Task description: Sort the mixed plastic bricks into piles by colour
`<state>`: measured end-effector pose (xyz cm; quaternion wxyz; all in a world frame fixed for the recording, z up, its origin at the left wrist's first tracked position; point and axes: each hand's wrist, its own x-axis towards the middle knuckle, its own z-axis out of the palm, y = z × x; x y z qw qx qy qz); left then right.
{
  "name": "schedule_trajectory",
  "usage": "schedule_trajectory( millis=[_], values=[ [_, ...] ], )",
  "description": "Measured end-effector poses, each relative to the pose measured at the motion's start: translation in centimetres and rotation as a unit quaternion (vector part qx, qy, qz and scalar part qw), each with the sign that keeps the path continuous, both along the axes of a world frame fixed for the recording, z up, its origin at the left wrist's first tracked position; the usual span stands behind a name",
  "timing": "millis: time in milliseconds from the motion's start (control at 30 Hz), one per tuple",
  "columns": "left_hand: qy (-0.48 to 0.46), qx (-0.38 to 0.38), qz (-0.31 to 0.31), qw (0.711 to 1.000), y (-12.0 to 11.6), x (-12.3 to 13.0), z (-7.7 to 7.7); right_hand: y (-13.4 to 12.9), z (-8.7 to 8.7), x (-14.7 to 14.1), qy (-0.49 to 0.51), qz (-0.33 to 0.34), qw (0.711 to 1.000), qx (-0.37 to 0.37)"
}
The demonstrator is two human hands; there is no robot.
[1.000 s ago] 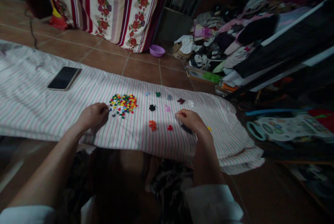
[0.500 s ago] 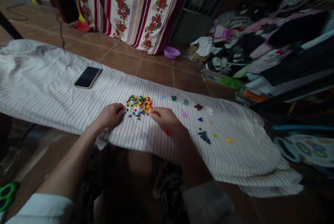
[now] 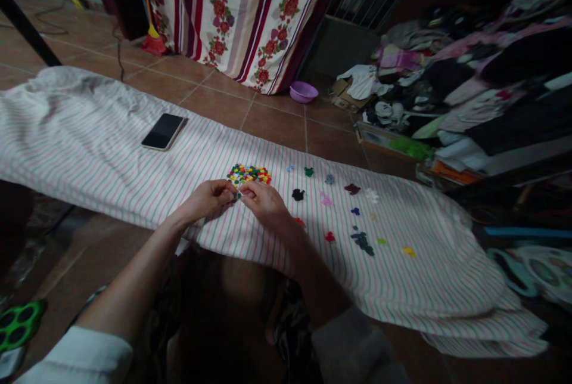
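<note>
A mixed pile of tiny colored pieces (image 3: 251, 173) lies on the striped cloth (image 3: 201, 151). At its near left edge, my left hand (image 3: 213, 196) is closed, fingertips pinched together. My right hand (image 3: 263, 200) is also closed, its pinch almost touching the left one just in front of the pile. Whatever the fingers hold is too small to make out. To the right are small single-color groups: black (image 3: 298, 195), pink (image 3: 326, 198), dark green (image 3: 308, 172), dark red (image 3: 352, 189), white (image 3: 372, 195), red (image 3: 329, 236), dark gray (image 3: 363, 242) and yellow (image 3: 409, 251).
A phone (image 3: 164, 132) lies on the cloth left of the pile. Beyond the cloth's far edge are a purple bowl (image 3: 304, 92) on the tiled floor, a floral curtain (image 3: 250, 20) and heaped clothes (image 3: 465, 74). A green object (image 3: 20, 324) is at lower left.
My hands have come together from the two sides of the pile to its near edge. The black group now shows beside my right hand. The view has shifted slightly left.
</note>
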<state>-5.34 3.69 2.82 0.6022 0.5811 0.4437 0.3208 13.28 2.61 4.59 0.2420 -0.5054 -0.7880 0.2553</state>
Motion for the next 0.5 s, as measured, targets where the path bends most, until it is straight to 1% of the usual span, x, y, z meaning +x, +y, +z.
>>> schedule_trajectory(
  millis=[167, 233, 333, 400, 500],
  values=[
    [-0.001, -0.018, 0.019, 1.000, 0.1, 0.1, -0.6, 0.0, -0.8, -1.2, 0.023, 0.004, 1.000, 0.002],
    [0.015, -0.004, 0.029, 0.999, 0.1, 0.0, -0.7, -0.1, -1.1, -1.6, 0.024, 0.000, 1.000, 0.014],
    [0.071, 0.034, 0.044, 0.996, 0.2, -0.2, -0.7, -0.1, -1.6, -2.1, 0.017, 0.000, 0.999, 0.038],
    [0.104, 0.056, 0.050, 0.992, 0.2, -0.2, -0.5, -0.2, -1.8, -2.3, 0.018, 0.006, 0.999, 0.050],
    [0.114, 0.064, 0.044, 0.990, 0.0, -0.2, -0.1, -0.4, -2.0, -2.4, 0.019, 0.008, 0.998, 0.063]
  ],
)
